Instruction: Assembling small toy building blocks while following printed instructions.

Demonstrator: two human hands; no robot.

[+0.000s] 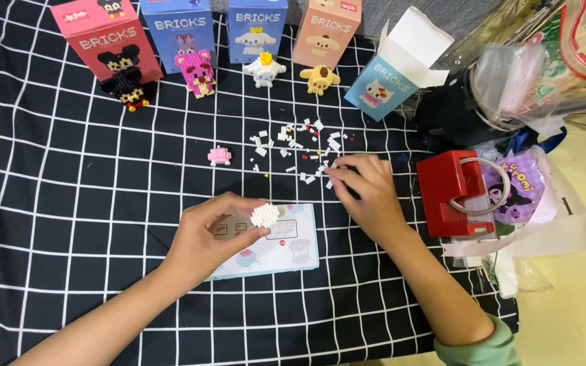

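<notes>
Black white-gridded cloth [69, 203] (slightly rumpled) covers perhaps a pale tabletop [578, 318].

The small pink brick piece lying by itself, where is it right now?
In the head view, the small pink brick piece lies alone on the checked cloth, left of the scattered white bricks and below the pink bear figure.

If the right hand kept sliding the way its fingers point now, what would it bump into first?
The right hand points up and left, fingertips at the edge of the scattered loose white bricks. It would likely meet those first; the small pink brick piece lies farther left.

Five boxes [108, 37], four finished brick figures [196, 72] (one per upright box), one instruction sheet [286, 251].
</notes>
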